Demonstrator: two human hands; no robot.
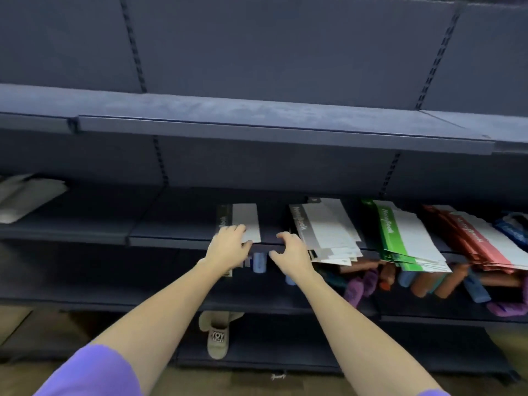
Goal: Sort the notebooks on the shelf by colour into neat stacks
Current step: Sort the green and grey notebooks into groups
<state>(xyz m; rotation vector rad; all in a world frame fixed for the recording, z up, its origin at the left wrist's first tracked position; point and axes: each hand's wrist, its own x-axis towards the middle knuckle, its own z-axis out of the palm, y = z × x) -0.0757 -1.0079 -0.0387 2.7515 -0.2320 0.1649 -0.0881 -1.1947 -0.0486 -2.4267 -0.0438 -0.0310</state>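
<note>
Directly ahead, a dark blue shelf carries the notebooks in separate groups by colour. The left hand rests on the near end of a black-and-white notebook lying flat at the shelf's front edge, its fingers bent over the cover; motion blur makes it hard to say whether the thumb is tucked under the edge. The right hand hovers just beside it, between that notebook and the grey stack, with fingers curled like a claw over the shelf lip and nothing held in them.

The grey stack leans untidily, its lower covers fanned out past the shelf edge. Next to it on the right sits a green stack, also splayed and overhanging, and beyond that a red stack slumps the same way. At the far right edge a blue notebook is only partly in view.

On the shelf below, rolled items in blue, brown and purple lie in a loose heap under the overhanging notebooks. A pale folded thing sits at the far left of the notebook shelf. On the lowest shelf lies 1 beige slipper with printed lettering. A purple sleeve covers the upper left arm.
</note>
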